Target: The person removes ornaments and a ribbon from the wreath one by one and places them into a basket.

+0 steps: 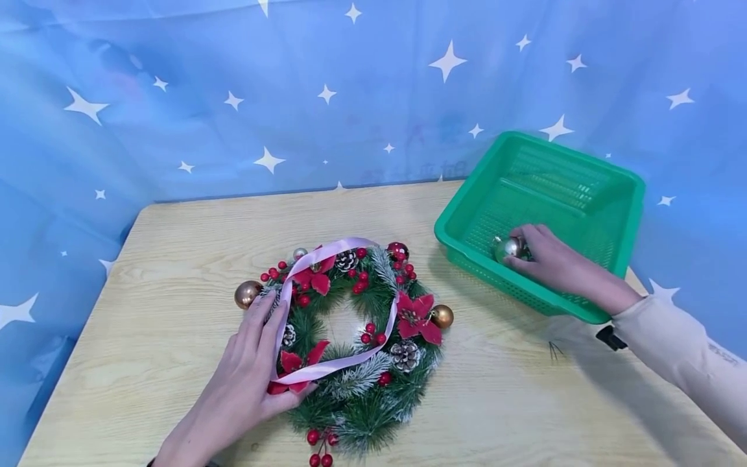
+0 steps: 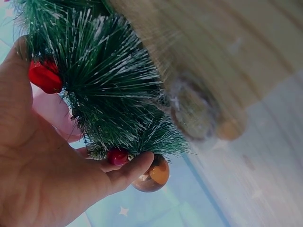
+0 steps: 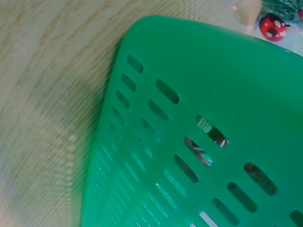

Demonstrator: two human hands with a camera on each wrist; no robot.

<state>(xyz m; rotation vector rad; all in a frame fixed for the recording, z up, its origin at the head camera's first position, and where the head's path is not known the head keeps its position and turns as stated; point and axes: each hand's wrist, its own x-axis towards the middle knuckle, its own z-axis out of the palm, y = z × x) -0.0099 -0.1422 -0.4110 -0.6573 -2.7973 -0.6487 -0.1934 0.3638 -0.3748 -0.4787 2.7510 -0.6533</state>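
Observation:
A green Christmas wreath [image 1: 367, 415] lies on the table, dressed with red poinsettias [image 1: 415, 318], pine cones [image 1: 405, 355], berries and baubles. A pale pink ribbon [image 1: 338, 368] loops over its top. My left hand [image 1: 242, 363] rests on the wreath's left side, fingers over the ribbon and greenery, thumb near the lower poinsettia. In the left wrist view, one finger lies beside a gold bauble [image 2: 152, 175]. Inside the green basket [image 1: 461, 256], my right hand [image 1: 548, 259] grips a shiny silver bauble [image 1: 513, 247]. The right wrist view shows only the basket's slotted wall [image 3: 213, 71], hiding that hand.
The basket stands at the table's right rear, near a blue curtain [image 1: 385, 84] with white stars. A small dark sprig-like piece [image 1: 555, 351] lies on the wooden table [image 1: 502, 402] in front of it. A ladybird-patterned bauble [image 3: 272, 27] shows beyond the basket rim.

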